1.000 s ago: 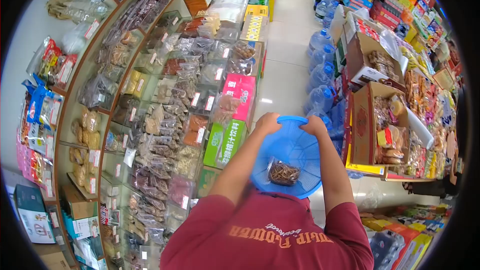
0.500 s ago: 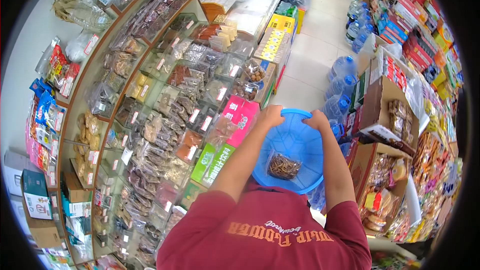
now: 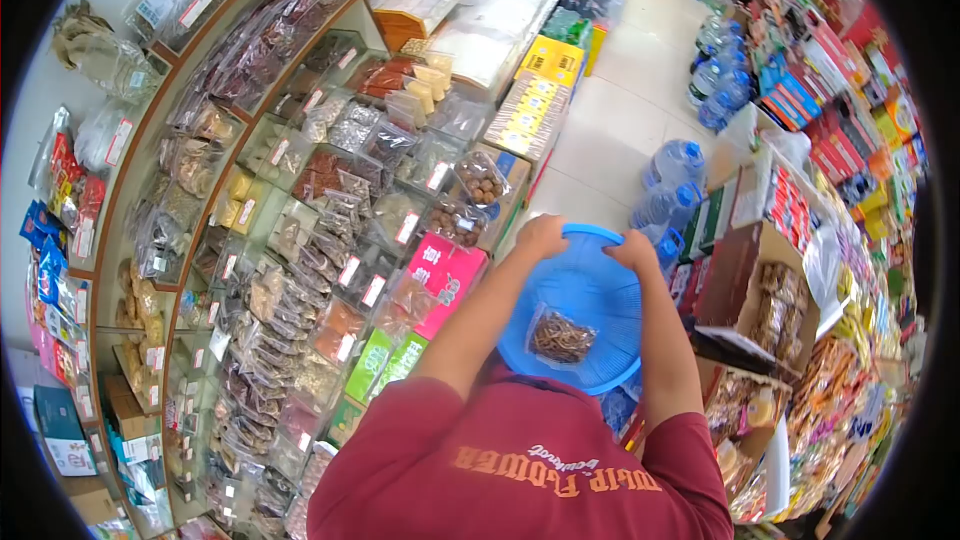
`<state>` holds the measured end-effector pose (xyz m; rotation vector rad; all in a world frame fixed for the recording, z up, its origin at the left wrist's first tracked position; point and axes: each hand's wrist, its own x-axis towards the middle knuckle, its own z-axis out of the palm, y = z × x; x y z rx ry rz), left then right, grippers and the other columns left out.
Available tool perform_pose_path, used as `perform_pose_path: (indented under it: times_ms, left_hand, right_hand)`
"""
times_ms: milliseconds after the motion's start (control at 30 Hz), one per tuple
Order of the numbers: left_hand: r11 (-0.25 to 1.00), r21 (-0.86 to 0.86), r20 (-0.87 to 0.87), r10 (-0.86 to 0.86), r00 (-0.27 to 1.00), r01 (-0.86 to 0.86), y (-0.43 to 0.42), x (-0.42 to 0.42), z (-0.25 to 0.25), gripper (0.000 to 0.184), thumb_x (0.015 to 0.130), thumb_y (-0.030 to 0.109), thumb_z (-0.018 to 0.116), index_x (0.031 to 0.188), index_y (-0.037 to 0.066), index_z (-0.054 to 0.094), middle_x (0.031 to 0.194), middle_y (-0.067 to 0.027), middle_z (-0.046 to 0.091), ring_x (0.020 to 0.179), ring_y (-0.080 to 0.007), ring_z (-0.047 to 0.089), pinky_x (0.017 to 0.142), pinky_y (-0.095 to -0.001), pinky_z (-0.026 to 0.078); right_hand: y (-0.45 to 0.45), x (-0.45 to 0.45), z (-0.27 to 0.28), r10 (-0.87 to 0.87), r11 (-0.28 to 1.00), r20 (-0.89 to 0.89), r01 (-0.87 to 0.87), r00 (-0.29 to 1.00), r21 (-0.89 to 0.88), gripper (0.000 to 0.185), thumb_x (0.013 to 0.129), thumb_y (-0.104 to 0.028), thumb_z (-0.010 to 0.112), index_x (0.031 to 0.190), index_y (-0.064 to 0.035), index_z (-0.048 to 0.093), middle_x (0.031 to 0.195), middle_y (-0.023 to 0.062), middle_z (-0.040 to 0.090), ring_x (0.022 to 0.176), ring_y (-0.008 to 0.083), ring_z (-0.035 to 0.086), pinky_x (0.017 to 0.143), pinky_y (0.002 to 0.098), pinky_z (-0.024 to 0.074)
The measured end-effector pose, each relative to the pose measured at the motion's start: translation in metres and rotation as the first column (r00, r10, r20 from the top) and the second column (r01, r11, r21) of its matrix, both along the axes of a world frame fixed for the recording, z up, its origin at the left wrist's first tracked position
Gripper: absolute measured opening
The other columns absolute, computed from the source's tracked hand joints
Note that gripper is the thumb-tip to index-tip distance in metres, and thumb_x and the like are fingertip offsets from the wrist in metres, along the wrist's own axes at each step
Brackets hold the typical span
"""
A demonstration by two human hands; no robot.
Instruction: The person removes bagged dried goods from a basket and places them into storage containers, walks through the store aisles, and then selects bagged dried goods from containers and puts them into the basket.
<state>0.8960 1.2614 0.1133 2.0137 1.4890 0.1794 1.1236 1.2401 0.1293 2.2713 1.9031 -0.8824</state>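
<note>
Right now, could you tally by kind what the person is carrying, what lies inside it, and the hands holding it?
Blue basket: 1
Clear packet of brown pieces inside: 1
Hands at the rim, left hand and right hand: 2
Total: 4

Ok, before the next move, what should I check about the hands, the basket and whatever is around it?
1. Left hand holding the far rim of the blue basket: ok.
2. Right hand holding the same rim: ok, to the right of the other.
3. Clear packet inside the basket: ok.
4. Packet sealed: cannot tell; its edges are too small to judge.
5. Basket apart from the water bottles: cannot tell from this one view.
</note>
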Motion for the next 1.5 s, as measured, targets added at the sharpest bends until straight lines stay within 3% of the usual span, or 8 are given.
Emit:
perform_pose_path:
  times_ms: [167, 367, 733, 833, 933, 1133, 1433, 1500]
  left_hand:
    - [0.999, -0.031, 0.078, -0.014, 0.997, 0.016, 0.086, 0.030, -0.004, 0.028, 0.073, 0.026, 0.065, 0.096, 0.008, 0.064, 0.100, -0.0180, 0.065, 0.095, -0.0359, 0.062, 0.081, -0.0457, 0.051]
    - [0.998, -0.053, 0.107, -0.010, 0.994, 0.016, 0.173, 0.034, -0.003, 0.029, 0.073, 0.027, 0.065, 0.096, 0.009, 0.064, 0.098, -0.0168, 0.066, 0.095, -0.0345, 0.063, 0.083, -0.0446, 0.051]
    - [0.921, -0.125, 0.173, 0.387, 0.906, -0.370, 0.240, -0.063, -0.018, 0.035, 0.072, 0.026, 0.066, 0.101, 0.007, 0.064, 0.102, -0.0183, 0.065, 0.099, -0.0346, 0.062, 0.086, -0.0435, 0.051]
    - [0.852, -0.165, 0.138, 0.519, 0.843, -0.497, 0.234, -0.099, -0.020, 0.035, 0.073, 0.027, 0.066, 0.101, 0.007, 0.064, 0.103, -0.0193, 0.065, 0.100, -0.0350, 0.061, 0.086, -0.0443, 0.049]
    - [0.771, -0.092, 0.238, 0.631, 0.738, -0.630, 0.233, -0.129, -0.036, 0.033, 0.075, 0.026, 0.065, 0.101, 0.006, 0.064, 0.104, -0.0209, 0.064, 0.099, -0.0371, 0.060, 0.087, -0.0453, 0.047]
    - [0.494, -0.077, 0.122, 0.867, 0.484, -0.866, 0.206, -0.157, -0.009, 0.037, 0.079, 0.026, 0.064, 0.109, 0.005, 0.057, 0.107, -0.0247, 0.061, 0.101, -0.0405, 0.058, 0.087, -0.0469, 0.047]
    - [0.058, -0.032, 0.015, 0.998, 0.057, -0.998, 0.119, -0.117, -0.016, 0.048, 0.080, 0.031, 0.066, 0.118, 0.005, 0.053, 0.107, -0.0205, 0.063, 0.101, -0.0395, 0.060, 0.089, -0.0449, 0.047]
    - [-0.044, -0.078, 0.099, 0.994, -0.052, -0.996, 0.088, -0.110, -0.031, 0.049, 0.085, 0.036, 0.060, 0.124, 0.008, 0.051, 0.116, -0.0166, 0.062, 0.107, -0.0344, 0.059, 0.091, -0.0439, 0.045]
  right_hand:
    - [0.079, 0.030, 0.004, -0.063, 0.998, 0.065, 0.064, 0.996, -0.015, 0.048, 0.065, -0.043, 0.074, 0.090, -0.0019, 0.071, 0.091, 0.0236, 0.067, 0.089, 0.0373, 0.065, 0.082, 0.0440, 0.0505]
    - [0.169, 0.041, 0.002, 0.037, 0.999, 0.146, -0.038, 0.989, 0.010, 0.047, 0.066, -0.041, 0.074, 0.087, 0.0012, 0.070, 0.086, 0.0237, 0.067, 0.083, 0.0362, 0.066, 0.078, 0.0433, 0.0507]
    - [0.332, -0.078, 0.019, 0.389, 0.920, 0.187, -0.391, 0.902, -0.027, 0.050, 0.064, -0.042, 0.074, 0.088, 0.0016, 0.069, 0.089, 0.0232, 0.067, 0.086, 0.0370, 0.065, 0.080, 0.0421, 0.0506]
    - [0.364, -0.123, 0.003, 0.548, 0.834, 0.195, -0.549, 0.814, -0.055, 0.051, 0.064, -0.042, 0.074, 0.090, 0.0009, 0.069, 0.092, 0.0234, 0.067, 0.088, 0.0371, 0.065, 0.080, 0.0426, 0.0507]
    - [0.397, -0.172, -0.004, 0.671, 0.737, 0.144, -0.675, 0.727, -0.032, 0.052, 0.064, -0.043, 0.074, 0.091, 0.0003, 0.069, 0.094, 0.0236, 0.066, 0.090, 0.0376, 0.064, 0.081, 0.0434, 0.0503]
    - [0.432, -0.258, -0.002, 0.918, 0.363, 0.129, -0.925, 0.376, 0.115, 0.051, 0.065, -0.045, 0.072, 0.091, -0.0016, 0.069, 0.100, 0.0235, 0.064, 0.096, 0.0378, 0.062, 0.085, 0.0439, 0.0490]
    - [0.384, -0.317, -0.024, 0.999, -0.024, 0.029, -0.998, -0.022, 0.056, 0.047, 0.066, -0.042, 0.071, 0.095, -0.0057, 0.069, 0.101, 0.0186, 0.066, 0.094, 0.0351, 0.063, 0.084, 0.0436, 0.0503]
    - [0.363, -0.326, -0.015, 0.995, -0.085, 0.063, -0.996, -0.083, 0.031, 0.042, 0.067, -0.043, 0.071, 0.092, -0.0082, 0.071, 0.098, 0.0188, 0.066, 0.092, 0.0349, 0.063, 0.081, 0.0434, 0.0502]
